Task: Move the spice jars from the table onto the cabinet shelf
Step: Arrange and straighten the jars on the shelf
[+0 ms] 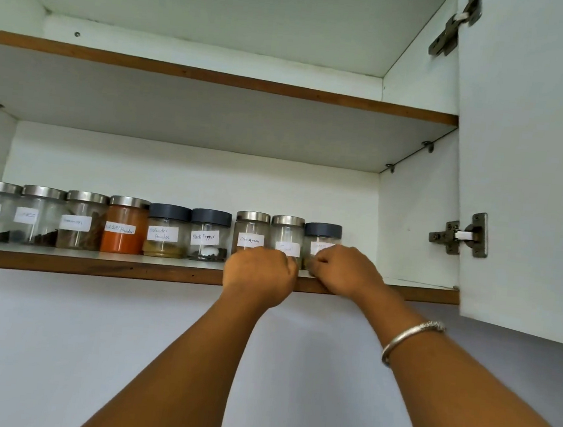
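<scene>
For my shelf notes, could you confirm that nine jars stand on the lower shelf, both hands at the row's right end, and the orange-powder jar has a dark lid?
Not quite: the head view shows a silver lid on the orange-powder jar, not a dark one. The rest holds: nine jars on the lower shelf, left hand and right hand at the row's right end.
</scene>
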{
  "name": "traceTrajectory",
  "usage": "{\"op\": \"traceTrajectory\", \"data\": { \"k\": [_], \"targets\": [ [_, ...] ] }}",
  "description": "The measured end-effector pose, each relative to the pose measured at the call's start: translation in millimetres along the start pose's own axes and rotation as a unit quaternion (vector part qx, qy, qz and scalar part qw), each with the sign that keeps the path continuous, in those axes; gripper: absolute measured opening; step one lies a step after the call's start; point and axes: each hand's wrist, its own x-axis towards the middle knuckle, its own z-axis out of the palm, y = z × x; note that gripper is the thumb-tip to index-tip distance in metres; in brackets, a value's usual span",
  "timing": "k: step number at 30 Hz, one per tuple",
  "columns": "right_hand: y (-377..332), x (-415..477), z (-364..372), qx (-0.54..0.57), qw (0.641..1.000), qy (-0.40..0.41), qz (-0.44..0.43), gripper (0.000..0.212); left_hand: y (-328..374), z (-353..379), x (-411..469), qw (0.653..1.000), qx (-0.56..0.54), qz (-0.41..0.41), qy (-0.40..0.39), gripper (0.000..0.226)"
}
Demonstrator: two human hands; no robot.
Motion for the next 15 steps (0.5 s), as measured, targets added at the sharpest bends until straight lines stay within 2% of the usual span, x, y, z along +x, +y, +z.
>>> {"op": "traceTrajectory", "data": {
  "k": [5,9,11,15],
  "targets": [
    [-14,-35,8,-0.057,0.998,0.040,-0.006,0.045,9,-9,-18,0.999,0.043,-0.001,-0.018,0.047],
    [-26,-55,-1,-0.127,0.992,0.011,-0.016,0.044,10,-24,-32,0.992,0.111,0.006,-0.065,0.029],
    [-36,-65,-7,-0.140,0.990,-0.011,-0.003,0.047,10,-36,-40,0.987,0.133,0.021,-0.087,0.033],
    [-65,-83,-15,-0.151,0.988,-0.018,-0.014,0.048,3,-60,-66,0.990,0.068,0.028,-0.121,0.046]
  ]
}}
